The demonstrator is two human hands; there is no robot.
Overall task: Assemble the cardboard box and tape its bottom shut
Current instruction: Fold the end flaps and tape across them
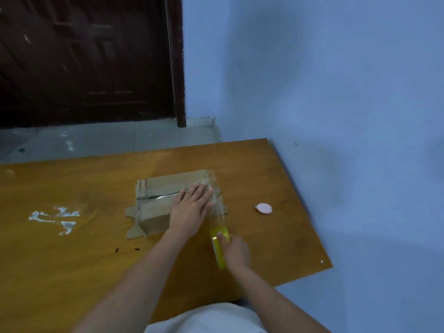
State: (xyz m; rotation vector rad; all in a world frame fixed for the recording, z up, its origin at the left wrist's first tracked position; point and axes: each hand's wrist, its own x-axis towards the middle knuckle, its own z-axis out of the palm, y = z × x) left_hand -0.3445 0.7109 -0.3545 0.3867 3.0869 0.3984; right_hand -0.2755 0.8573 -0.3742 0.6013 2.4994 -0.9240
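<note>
Cardboard box (158,203), one; left hand (189,207) flat; right hand (234,252) gripping tape roll (218,246).

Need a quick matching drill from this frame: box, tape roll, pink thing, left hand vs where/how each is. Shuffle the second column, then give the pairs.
Column 1:
1. cardboard box
2. tape roll
3. pink object
4. left hand

Column 2:
A. lies alone on the table, to the right of the box
B. flat, fingers straight, pressing on the box top
C. gripped by the right hand, clear tape stretched from it to the box
D. on the table, flaps splayed at its base, seam partly taped

Pairs: 1-D, 2-C, 3-A, 4-B
</note>
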